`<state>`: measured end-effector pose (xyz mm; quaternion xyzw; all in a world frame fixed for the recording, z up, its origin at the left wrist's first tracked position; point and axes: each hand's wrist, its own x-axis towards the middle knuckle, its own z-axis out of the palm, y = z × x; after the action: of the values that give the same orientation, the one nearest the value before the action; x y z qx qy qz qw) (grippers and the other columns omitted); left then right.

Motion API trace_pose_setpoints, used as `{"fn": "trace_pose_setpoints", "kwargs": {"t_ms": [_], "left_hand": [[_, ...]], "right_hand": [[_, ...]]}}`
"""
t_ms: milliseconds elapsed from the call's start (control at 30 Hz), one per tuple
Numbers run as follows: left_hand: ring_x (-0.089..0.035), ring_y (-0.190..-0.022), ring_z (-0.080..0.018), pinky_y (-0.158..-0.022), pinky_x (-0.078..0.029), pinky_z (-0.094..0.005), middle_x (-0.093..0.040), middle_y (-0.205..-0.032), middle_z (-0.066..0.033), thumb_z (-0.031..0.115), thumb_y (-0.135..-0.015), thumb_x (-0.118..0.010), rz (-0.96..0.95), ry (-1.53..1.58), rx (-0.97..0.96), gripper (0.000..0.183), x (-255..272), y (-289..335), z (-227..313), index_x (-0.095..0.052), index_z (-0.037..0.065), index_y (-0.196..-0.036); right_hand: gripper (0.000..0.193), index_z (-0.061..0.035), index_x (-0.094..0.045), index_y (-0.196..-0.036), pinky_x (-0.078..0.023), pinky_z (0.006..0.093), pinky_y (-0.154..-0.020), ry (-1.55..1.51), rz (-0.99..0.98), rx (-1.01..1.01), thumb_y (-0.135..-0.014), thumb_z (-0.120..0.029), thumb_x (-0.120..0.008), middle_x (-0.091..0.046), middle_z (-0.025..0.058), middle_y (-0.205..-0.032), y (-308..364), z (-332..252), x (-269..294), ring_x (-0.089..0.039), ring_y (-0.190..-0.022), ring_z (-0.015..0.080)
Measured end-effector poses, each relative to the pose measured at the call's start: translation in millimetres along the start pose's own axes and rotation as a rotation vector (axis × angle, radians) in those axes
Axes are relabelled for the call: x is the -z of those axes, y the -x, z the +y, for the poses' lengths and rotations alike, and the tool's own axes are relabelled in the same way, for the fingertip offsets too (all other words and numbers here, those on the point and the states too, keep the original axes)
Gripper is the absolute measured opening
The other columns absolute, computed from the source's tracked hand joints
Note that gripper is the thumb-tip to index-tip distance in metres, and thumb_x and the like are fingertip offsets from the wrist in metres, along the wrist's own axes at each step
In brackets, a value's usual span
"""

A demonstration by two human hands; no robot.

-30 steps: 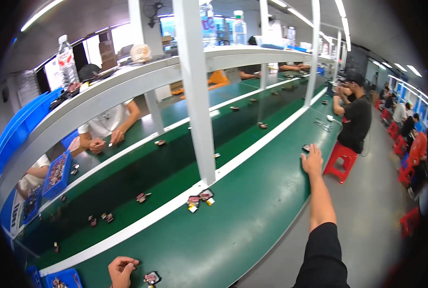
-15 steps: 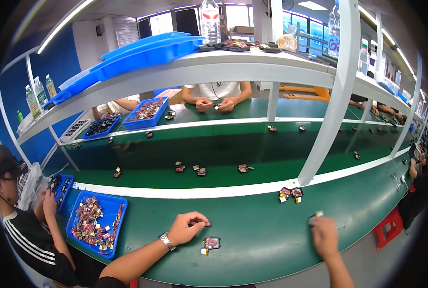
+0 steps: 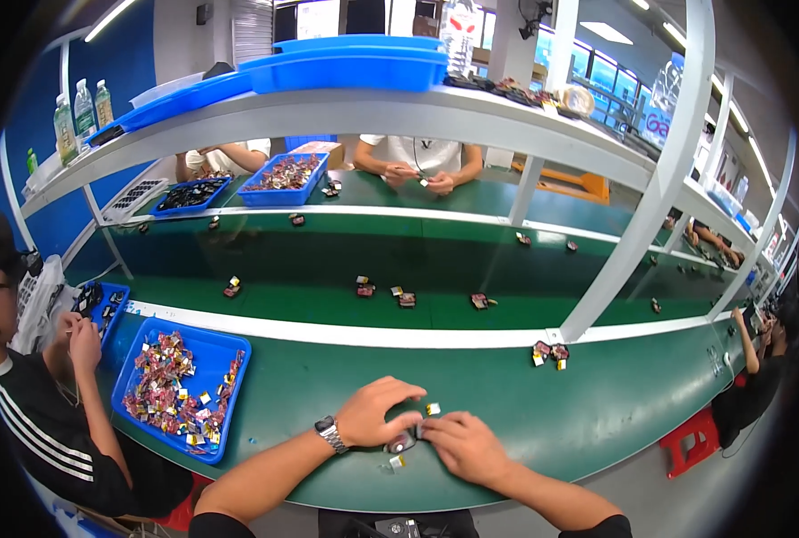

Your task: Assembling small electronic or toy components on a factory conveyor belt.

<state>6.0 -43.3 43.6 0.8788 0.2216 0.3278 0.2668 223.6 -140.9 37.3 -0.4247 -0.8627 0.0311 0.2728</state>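
Fingers, two bare sets: the left hand [image 3: 371,415] has thumb and forefinger spread wide in a curve, thumb close over the board assembly [image 3: 401,441]; the right hand [image 3: 468,446] has its fingertips narrowed together at the same spot. Whether those tips pinch anything, I cannot tell through my camera.

Remaining entries, left to right.

Co-worker [image 3: 36,394]: at the bench's left end, black top with white stripes, hands raised together.

Blue tray [image 3: 204,354]: toward the left end of the bench [image 3: 310,377], heaped with loose red-and-yellow parts [image 3: 162,394].

Watch [image 3: 331,435]: metal, on the left wrist.

Board assembly, as above: dark and reddish, near the middle of the bench's front edge, between both hands, partly hidden. One white-and-yellow piece [image 3: 397,462] lies just nearer that edge; another [image 3: 432,409] shows just beyond the fingertips.

Change noted: half a second ago the right hand was well apart, farther right, a part at its fingers; now it has come in beside the left. I judge that reaching has given way to two-handed work on one spot.

Pair of assemblies [image 3: 543,354]: at the bench's far edge, by the foot of the white post [image 3: 607,269], untouched.

Red stool [image 3: 689,442]: off the front edge, right.
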Motion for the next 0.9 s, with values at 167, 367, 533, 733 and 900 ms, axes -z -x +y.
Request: {"fn": "trace_pose_setpoints", "kwargs": {"t_ms": [167, 367, 533, 733, 900], "left_hand": [[-0.063, -0.078, -0.0223, -0.069, -0.051, -0.0335, -0.068, -0.093, -0.0099, 0.015, -0.087, -0.065, 0.199, -0.032, 0.302, 0.019, 13.3, 5.7, -33.6, -0.067, 0.004, -0.102], [-0.065, -0.067, -0.0165, -0.062, -0.052, -0.0295, -0.069, -0.086, -0.0096, 0.012, -0.089, -0.063, 0.311, 0.134, 0.445, 0.016, -0.2, 2.0, -59.3, -0.066, 0.001, -0.099], [-0.066, -0.067, -0.0129, -0.059, -0.054, -0.0254, -0.069, -0.091, -0.0108, 0.014, -0.093, -0.058, 0.156, 0.427, 0.726, 0.022, 21.0, -24.6, -68.2, -0.060, -0.002, -0.108], [-0.065, -0.070, -0.0143, -0.059, -0.054, -0.0252, -0.068, -0.099, -0.0125, 0.013, -0.097, -0.053, 0.364, 0.597, 0.655, 0.022, 5.3, -25.8, -91.6, -0.056, -0.001, -0.114], [-0.062, -0.081, -0.0129, -0.069, -0.054, -0.0262, -0.065, -0.106, -0.0114, 0.024, -0.104, -0.045, 0.360, 0.797, 0.681, 0.032, 17.5, -17.9, -83.9, -0.055, 0.001, -0.123]], "right_hand": [[0.026, -0.0077, -0.066, -0.103, -0.053, 0.0370, -0.085, -0.193, -0.041, 0.089, -0.078, -0.005, -0.064, -0.064, 0.0073, -0.120, -44.6, 6.3, -1.8, -0.063, -0.098, 0.0277], [0.051, 0.0040, -0.057, -0.108, -0.048, 0.0433, -0.087, -0.001, 0.196, -0.537, -0.077, -0.031, -0.078, -0.061, 0.0213, -0.105, -136.1, 112.5, -36.7, -0.059, -0.100, 0.0366], [0.061, 0.0031, -0.057, -0.106, -0.049, 0.0443, -0.085, 0.145, 0.278, -0.717, -0.070, -0.040, -0.082, -0.063, 0.0204, -0.104, -188.2, 128.0, -81.0, -0.060, -0.094, 0.0376], [0.046, 0.0000, -0.057, -0.105, -0.051, 0.0421, -0.085, -0.159, 0.351, -0.631, -0.071, -0.020, -0.080, -0.064, 0.0154, -0.102, -170.2, 153.4, -82.4, -0.061, -0.097, 0.0308], [0.045, -0.0072, -0.059, -0.117, -0.048, 0.0376, -0.094, -0.539, 0.109, -0.227, -0.076, -0.011, -0.076, -0.063, 0.0094, -0.113, -120.0, 86.0, -34.2, -0.057, -0.112, 0.0269]]}}
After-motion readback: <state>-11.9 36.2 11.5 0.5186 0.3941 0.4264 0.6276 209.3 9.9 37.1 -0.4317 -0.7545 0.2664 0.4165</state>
